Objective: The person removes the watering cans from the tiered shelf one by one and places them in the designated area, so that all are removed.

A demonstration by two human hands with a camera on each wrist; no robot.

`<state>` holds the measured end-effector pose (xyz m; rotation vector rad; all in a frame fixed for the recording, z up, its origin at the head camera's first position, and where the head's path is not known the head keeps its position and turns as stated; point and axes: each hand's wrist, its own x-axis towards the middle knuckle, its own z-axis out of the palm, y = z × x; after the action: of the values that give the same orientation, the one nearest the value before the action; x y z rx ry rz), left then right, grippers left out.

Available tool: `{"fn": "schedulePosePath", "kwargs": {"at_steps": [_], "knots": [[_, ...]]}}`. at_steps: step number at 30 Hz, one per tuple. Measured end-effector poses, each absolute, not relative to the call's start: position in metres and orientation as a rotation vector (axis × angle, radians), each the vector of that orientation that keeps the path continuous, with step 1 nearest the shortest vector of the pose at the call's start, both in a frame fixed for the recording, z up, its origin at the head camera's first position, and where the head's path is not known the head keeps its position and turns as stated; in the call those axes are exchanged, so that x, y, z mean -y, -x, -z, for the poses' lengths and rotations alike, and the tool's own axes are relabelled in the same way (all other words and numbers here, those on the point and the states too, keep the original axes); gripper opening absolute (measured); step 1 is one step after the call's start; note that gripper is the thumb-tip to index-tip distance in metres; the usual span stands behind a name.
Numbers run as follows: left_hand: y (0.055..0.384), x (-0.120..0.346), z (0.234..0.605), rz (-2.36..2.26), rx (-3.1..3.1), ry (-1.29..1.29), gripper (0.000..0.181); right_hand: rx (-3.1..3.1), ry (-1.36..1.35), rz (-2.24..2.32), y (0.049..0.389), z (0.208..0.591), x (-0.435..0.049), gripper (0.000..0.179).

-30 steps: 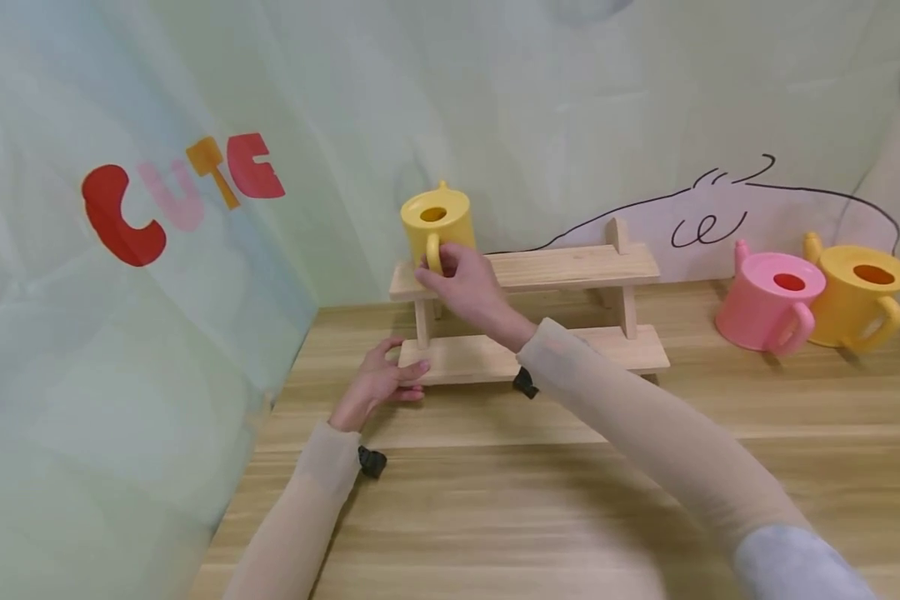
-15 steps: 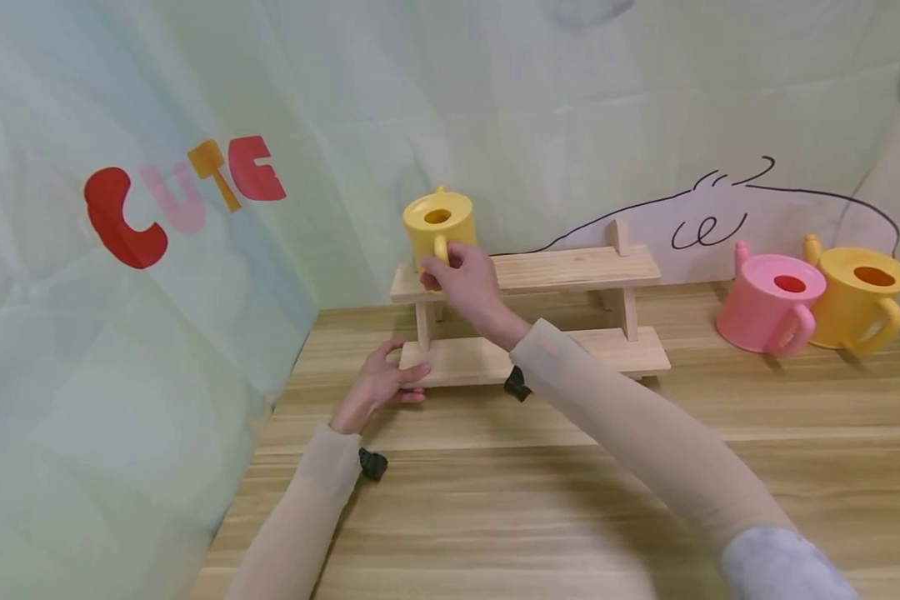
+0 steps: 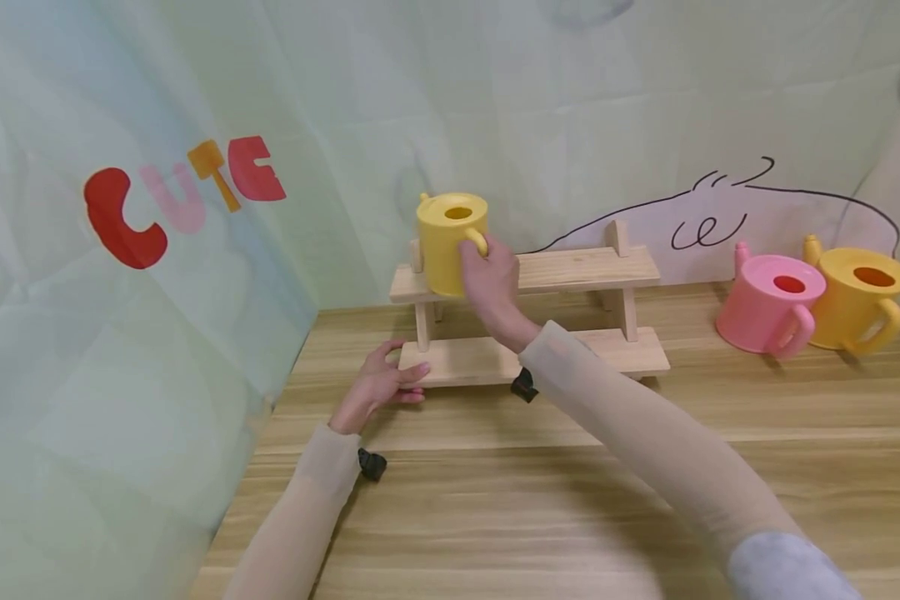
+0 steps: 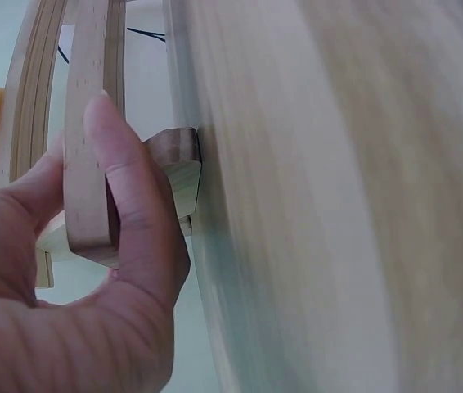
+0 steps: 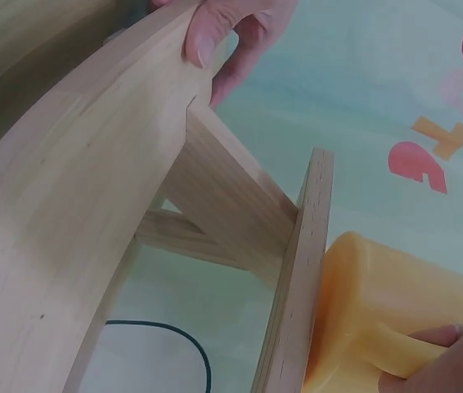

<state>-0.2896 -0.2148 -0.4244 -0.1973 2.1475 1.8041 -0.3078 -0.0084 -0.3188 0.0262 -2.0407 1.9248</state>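
Observation:
A yellow watering can [image 3: 438, 250] stands at the left end of the upper board [image 3: 570, 268] of a two-tier wooden rack. My right hand [image 3: 492, 283] grips its handle, which points to the front right, while the spout tip shows at the back left. In the right wrist view the base of the can [image 5: 338, 303] touches the upper board [image 5: 297, 278]. My left hand [image 3: 381, 379] holds the left end of the lower board [image 3: 468, 360]. The left wrist view shows the thumb and fingers of this hand [image 4: 133, 237] on either side of that board [image 4: 88, 180].
On the wooden table [image 3: 540, 500], right of the rack, a pink watering can [image 3: 757, 308] stands close beside another yellow watering can [image 3: 843, 300]. A pale printed cloth [image 3: 360, 108] hangs behind the rack and along the left side.
The yellow can has shifted slightly right on the upper board and turned, its handle swinging to the right and its spout to the left. My left hand stays on the lower board.

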Motion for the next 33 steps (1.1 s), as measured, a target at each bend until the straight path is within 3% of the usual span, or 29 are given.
{"fn": "schedulePosePath", "kwargs": {"at_steps": [16, 33], "knots": [[0.291, 0.212, 0.427, -1.831, -2.11, 0.175, 0.089, 1.962, -0.035, -1.81, 0.3, 0.321, -0.038, 0.032], [0.292, 0.214, 0.426, -1.822, -2.119, 0.151, 0.089, 1.892, 0.053, -1.766, 0.284, 0.32, -0.119, 0.031]]}}
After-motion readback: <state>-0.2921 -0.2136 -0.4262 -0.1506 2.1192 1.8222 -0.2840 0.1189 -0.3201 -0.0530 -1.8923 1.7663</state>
